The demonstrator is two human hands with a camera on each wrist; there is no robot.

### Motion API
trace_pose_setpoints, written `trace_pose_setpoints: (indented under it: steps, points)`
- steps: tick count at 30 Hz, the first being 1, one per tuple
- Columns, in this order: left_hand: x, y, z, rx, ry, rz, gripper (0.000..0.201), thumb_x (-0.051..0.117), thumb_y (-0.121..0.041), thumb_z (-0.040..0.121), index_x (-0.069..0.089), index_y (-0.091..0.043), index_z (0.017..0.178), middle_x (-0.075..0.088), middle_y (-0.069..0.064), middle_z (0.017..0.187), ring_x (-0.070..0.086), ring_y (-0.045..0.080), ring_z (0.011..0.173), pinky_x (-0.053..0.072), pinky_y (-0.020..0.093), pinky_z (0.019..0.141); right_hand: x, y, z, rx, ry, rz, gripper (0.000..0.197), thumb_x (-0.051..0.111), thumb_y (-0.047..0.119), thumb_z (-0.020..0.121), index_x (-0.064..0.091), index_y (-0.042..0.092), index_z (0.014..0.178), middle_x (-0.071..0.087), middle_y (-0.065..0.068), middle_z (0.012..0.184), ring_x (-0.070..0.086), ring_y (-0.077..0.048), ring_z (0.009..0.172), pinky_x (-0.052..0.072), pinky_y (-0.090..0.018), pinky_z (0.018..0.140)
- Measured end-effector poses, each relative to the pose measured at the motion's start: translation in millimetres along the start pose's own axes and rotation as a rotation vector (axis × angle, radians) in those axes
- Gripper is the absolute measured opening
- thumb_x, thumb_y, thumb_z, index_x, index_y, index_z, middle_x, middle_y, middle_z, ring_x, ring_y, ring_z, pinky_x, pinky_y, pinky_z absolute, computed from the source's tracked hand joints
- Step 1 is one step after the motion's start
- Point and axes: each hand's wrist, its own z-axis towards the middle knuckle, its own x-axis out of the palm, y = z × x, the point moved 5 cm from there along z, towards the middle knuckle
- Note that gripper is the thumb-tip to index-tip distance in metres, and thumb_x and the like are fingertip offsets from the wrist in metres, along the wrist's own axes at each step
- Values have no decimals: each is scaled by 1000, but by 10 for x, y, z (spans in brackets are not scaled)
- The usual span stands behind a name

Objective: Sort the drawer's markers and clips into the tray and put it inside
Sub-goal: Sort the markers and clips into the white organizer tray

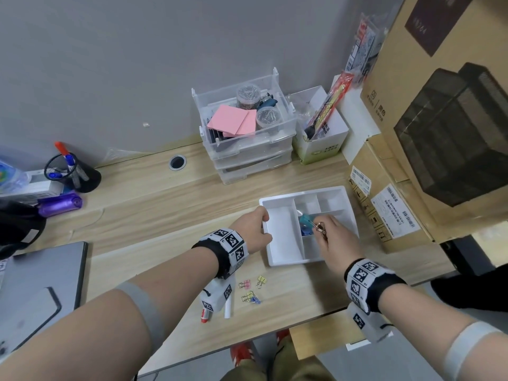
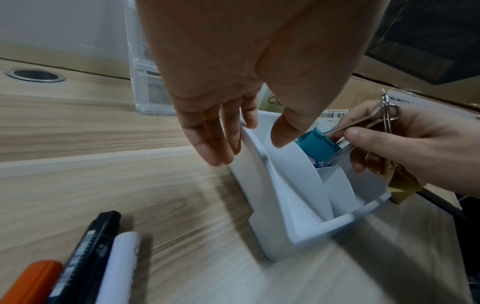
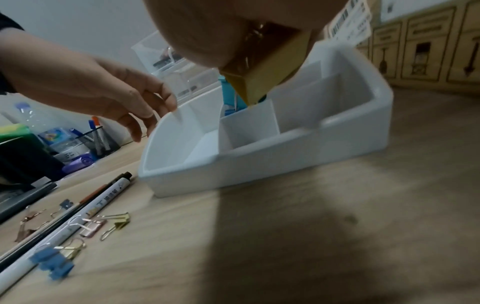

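A white divided tray (image 1: 280, 243) (image 2: 298, 205) (image 3: 259, 160) lies on the wooden desk. My left hand (image 1: 264, 226) (image 2: 249, 142) holds its left rim, fingers outside and thumb inside. Over a middle compartment, my right hand (image 1: 320, 229) (image 2: 348, 139) pinches the wire handles of a teal binder clip (image 1: 304, 219) (image 2: 315, 147). A gold clip (image 2: 400, 185) (image 3: 265, 80) sits in that same palm. Blue clips (image 1: 304, 231) lie in the compartment below. Several small loose clips (image 1: 251, 290) (image 3: 103, 224) lie in front of the tray. Beside them are markers (image 1: 227, 309) (image 2: 88, 253) (image 3: 103, 197), partly hidden under my left wrist.
A clear drawer stack (image 1: 247, 152) with pink notes and clip jars stands behind the tray. Cardboard boxes (image 1: 398, 204) wall off the right side. A pen cup (image 1: 72, 171) and a purple case (image 1: 59, 204) are at the far left. A laptop (image 1: 41, 284) is at near left.
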Motion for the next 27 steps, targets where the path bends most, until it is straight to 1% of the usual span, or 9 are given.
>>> trace_pose_setpoints:
  steps: [6, 9, 11, 13, 15, 18, 21, 24, 27]
  points:
    - [-21, 22, 2, -20, 1, 17, 37, 59, -20, 83, 46, -20, 118, 65, 5, 105, 63, 26, 91, 54, 44, 83, -168, 18, 203, -139, 138, -188, 14, 48, 23, 98, 57, 23, 108, 63, 6, 107, 60, -20, 84, 52, -39, 70]
    - [-19, 12, -2, -21, 2, 22, 36, 59, -21, 83, 46, -20, 116, 66, 4, 104, 64, 25, 90, 55, 44, 83, -150, 15, 289, -128, 207, -209, 14, 48, 25, 98, 59, 24, 108, 63, 7, 113, 61, -20, 88, 50, -35, 75]
    - [-19, 9, -3, -20, 6, 30, 36, 60, -22, 83, 46, -20, 117, 66, 5, 103, 64, 26, 90, 55, 45, 83, -118, 42, 374, -93, 239, -204, 20, 50, 30, 98, 57, 25, 116, 60, 6, 119, 62, -21, 91, 51, -35, 78]
    - [-19, 12, 3, -21, 8, 31, 36, 60, -22, 83, 46, -20, 117, 66, 5, 103, 63, 26, 91, 54, 45, 83, -129, 58, 457, -32, 214, -119, 35, 57, 38, 94, 51, 26, 126, 52, 7, 123, 62, -19, 97, 52, -38, 84]
    - [-17, 18, 9, -18, 5, 27, 36, 60, -22, 83, 47, -19, 116, 66, 5, 104, 63, 26, 91, 54, 44, 83, -194, 53, 497, 58, 113, 33, 41, 62, 48, 88, 53, 27, 122, 47, 10, 116, 58, -11, 97, 52, -36, 86]
    - [-17, 32, 5, -17, -5, -8, 36, 61, -21, 83, 48, -18, 117, 66, 6, 104, 63, 26, 91, 54, 43, 83, -266, -46, 445, 181, -53, 217, 33, 54, 57, 86, 60, 31, 106, 56, 12, 106, 60, -7, 89, 54, -36, 82]
    - [-9, 46, -3, -11, 2, -49, 37, 62, -21, 84, 49, -17, 118, 66, 7, 105, 64, 26, 91, 53, 41, 81, -220, -88, 345, 180, 8, 307, 30, 51, 58, 88, 62, 36, 105, 66, 11, 97, 64, -11, 86, 56, -36, 78]
    - [0, 54, -2, 2, 6, -56, 37, 62, -21, 83, 49, -17, 118, 67, 9, 106, 62, 25, 86, 52, 40, 80, -167, 38, 321, 52, 187, 25, 30, 49, 59, 90, 60, 37, 107, 69, 10, 89, 64, -16, 83, 52, -31, 72]
    - [-3, 61, 4, -1, 7, -54, 36, 62, -21, 84, 50, -18, 118, 67, 8, 106, 60, 24, 84, 52, 40, 79, -201, 165, 412, -2, 248, -283, 32, 45, 54, 95, 57, 29, 112, 66, 4, 89, 62, -23, 81, 46, -31, 65]
